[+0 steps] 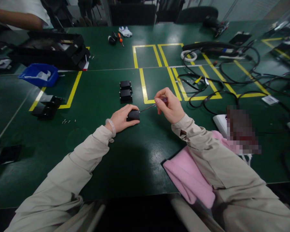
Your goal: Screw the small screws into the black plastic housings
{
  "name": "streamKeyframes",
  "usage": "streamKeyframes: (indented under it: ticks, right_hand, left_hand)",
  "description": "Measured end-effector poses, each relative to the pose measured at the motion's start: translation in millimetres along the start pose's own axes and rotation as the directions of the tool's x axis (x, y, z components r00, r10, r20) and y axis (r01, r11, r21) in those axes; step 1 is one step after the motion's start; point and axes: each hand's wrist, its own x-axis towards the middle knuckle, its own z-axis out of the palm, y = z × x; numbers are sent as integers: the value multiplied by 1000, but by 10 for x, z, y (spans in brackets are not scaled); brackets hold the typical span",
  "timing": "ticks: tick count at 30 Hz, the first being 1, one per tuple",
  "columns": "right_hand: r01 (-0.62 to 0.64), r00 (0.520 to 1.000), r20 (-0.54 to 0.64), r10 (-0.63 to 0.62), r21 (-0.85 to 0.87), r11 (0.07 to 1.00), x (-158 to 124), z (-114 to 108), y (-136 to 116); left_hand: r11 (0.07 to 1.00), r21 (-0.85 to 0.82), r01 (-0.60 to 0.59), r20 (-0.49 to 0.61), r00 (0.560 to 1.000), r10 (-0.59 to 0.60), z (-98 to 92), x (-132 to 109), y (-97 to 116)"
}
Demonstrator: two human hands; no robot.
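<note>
A small black block (133, 115) lies on the green table, gripped between the thumb and fingers of my left hand (122, 119). My right hand (168, 105) is closed on the dark handle of a screwdriver (148, 108), whose thin shaft points left and meets the block's right side near its upper corner. Beyond my left hand stand two similar black blocks (126, 91), one behind the other. Several small screws (66, 121) are scattered to the left of my left hand, near more black parts (43, 111).
A blue bin (40, 74) and a black case (48, 51) stand at the left. Black cables (207, 80) spread over the right side. A pink cloth (189, 177) lies under my right forearm, near a white box (219, 124). Another person's arm (16, 16) shows at the upper left.
</note>
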Motion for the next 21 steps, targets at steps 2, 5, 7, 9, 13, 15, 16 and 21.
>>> streamKeyframes:
  ticks: [2,5,7,9,13,15,16,21]
  right_hand:
    - [-8,1000,-4,8,1,1000,2,5,5]
    - [-12,1000,-2,12,21,1000,5,12,0]
    - [-8,1000,4,8,23,1000,4,13,-8]
    - [-6,1000,2,6,13,1000,3,10,-13]
    - [-1,1000,-8,1,-19,1000,0,8,-8]
    - [-1,1000,-8,1,-14,1000,-2,11,-8]
    - [-1,1000,-4,1,-7,1000,-4,13,-12]
    - [21,1000,8,-21,-16,1000,-11,6,-59]
  left_hand:
    - [1000,1,6,0,1000,-6,0,-1,1]
    - [1000,2,22,4,1000,-22,2,-2,-4]
    - [1000,4,29,3,1000,-29,3,-1,-9]
    - [1000,3,28,0,1000,-28,3,0,-13]
    - [1000,-1,13,-6,1000,-13,1,0,-13]
    - [1000,-2,10,-8,1000,-10,2,-1,-13]
    - [1000,-3,11,-8,1000,-11,3,-1,-13]
    - [1000,7,23,-3,1000,-23,5,-3,-12]
